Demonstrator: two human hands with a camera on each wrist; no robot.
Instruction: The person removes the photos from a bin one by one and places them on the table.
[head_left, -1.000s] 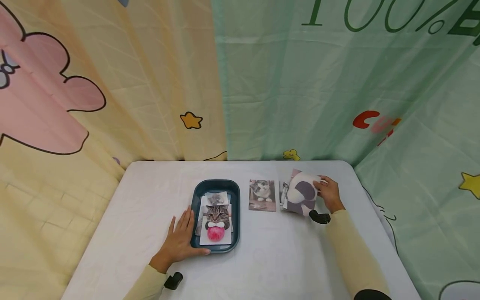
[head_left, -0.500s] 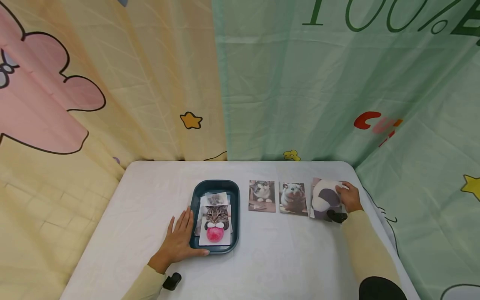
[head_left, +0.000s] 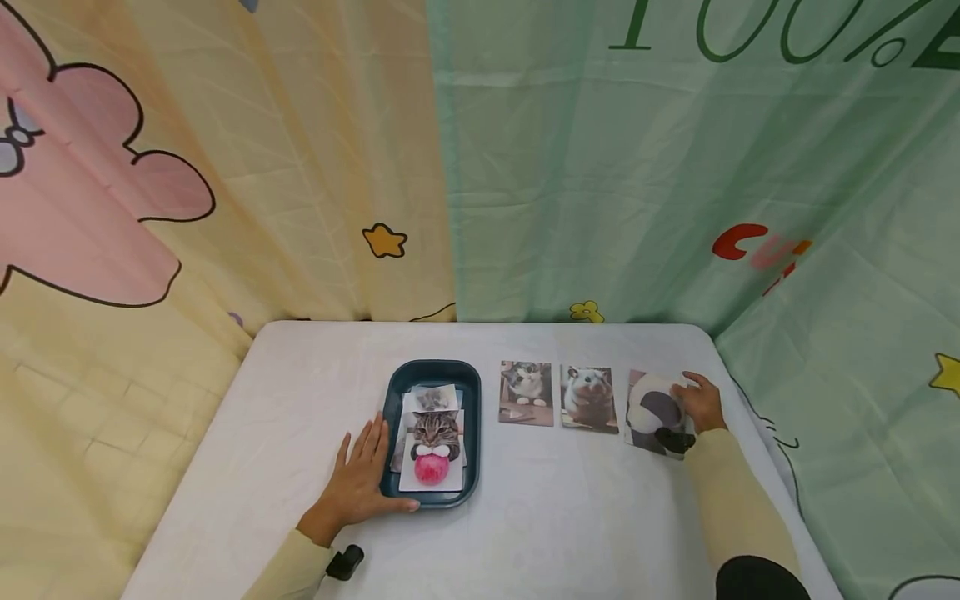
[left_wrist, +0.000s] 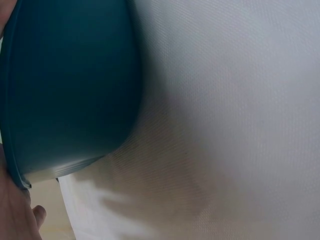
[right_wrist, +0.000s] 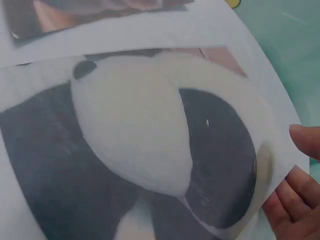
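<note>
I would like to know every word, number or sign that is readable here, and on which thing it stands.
"100%": dark green print on the pale green fabric curtain; the character after it is cut off by the picture's edge.
"Cu": red and pink print, same curtain; the marks after it are unreadable.
None readable on the rectangular animal picture cards or dark teal rectangular tray.

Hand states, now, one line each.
Left hand: open, against the blue tray.
Right hand: open, at the edge of the rightmost card.
</note>
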